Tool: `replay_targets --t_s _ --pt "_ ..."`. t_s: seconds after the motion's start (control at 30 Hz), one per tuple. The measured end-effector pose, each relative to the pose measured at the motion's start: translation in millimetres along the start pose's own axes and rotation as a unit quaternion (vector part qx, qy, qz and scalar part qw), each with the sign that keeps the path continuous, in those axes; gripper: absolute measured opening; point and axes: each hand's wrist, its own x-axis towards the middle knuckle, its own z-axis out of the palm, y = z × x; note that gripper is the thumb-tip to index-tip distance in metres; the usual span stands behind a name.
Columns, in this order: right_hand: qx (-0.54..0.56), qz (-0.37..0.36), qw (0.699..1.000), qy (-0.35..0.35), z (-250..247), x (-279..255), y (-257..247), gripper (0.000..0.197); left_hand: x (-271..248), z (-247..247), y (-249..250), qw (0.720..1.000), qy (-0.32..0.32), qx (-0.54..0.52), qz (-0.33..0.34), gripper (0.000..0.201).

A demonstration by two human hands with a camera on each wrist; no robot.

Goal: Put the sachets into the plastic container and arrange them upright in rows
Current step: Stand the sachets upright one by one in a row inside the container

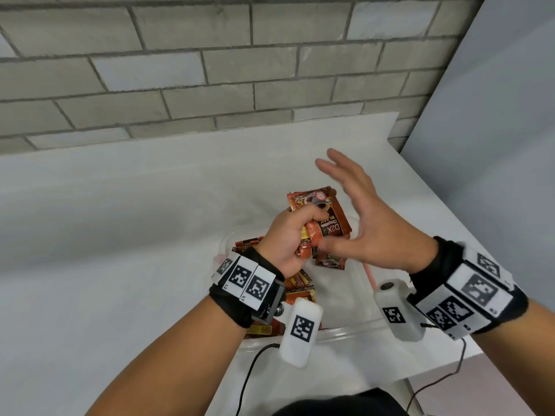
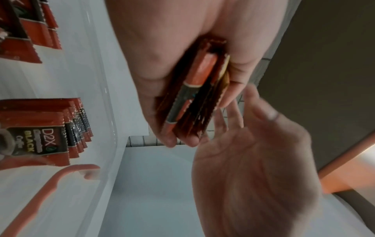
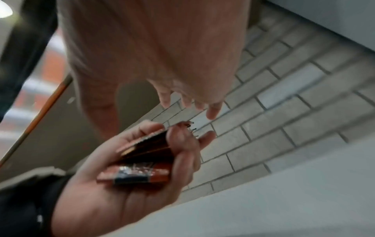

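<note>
My left hand (image 1: 292, 235) grips a stack of red-and-black coffee sachets (image 1: 326, 223), held above the clear plastic container (image 1: 354, 328). The left wrist view shows the stack (image 2: 194, 99) edge-on between thumb and fingers. My right hand (image 1: 360, 223) is just right of the stack, fingers straight and spread, its thumb near the stack's lower edge; it holds nothing. More sachets (image 1: 297, 283) lie in the container's left part, partly hidden by my left wrist. In the left wrist view a row of sachets (image 2: 46, 133) stands inside the container.
The container sits on a white table (image 1: 120, 235) against a grey brick wall (image 1: 210, 70). The table's right edge (image 1: 468, 223) runs close to my right hand. A pink strip (image 2: 40, 189) edges the container. Black cables (image 1: 249, 373) hang at the front.
</note>
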Motion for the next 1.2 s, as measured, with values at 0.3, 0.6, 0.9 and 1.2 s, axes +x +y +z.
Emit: replay_targets --t_s 0.3,0.6,0.9,1.2 --pt "-0.223 -0.036 0.973 -0.054 12.0 5.4 5.4 0.108 -0.4 2.1 -1.0 0.998 -0.054 0.041 0.013 0.016" --pt "-0.108 -0.022 0.992 -0.057 9.3 8.7 6.4 0.101 -1.5 -3.2 -0.7 0.996 -0.088 -0.005 0.029 0.035" --pt "-0.223 -0.079 0.968 -0.085 14.3 7.0 19.4 0.077 -0.4 -7.6 5.1 0.997 -0.068 -0.02 -0.016 0.046" --pt "-0.277 -0.075 0.955 -0.077 19.4 3.0 18.0 0.073 3.5 -3.5 3.8 0.999 0.005 -0.028 0.02 0.056"
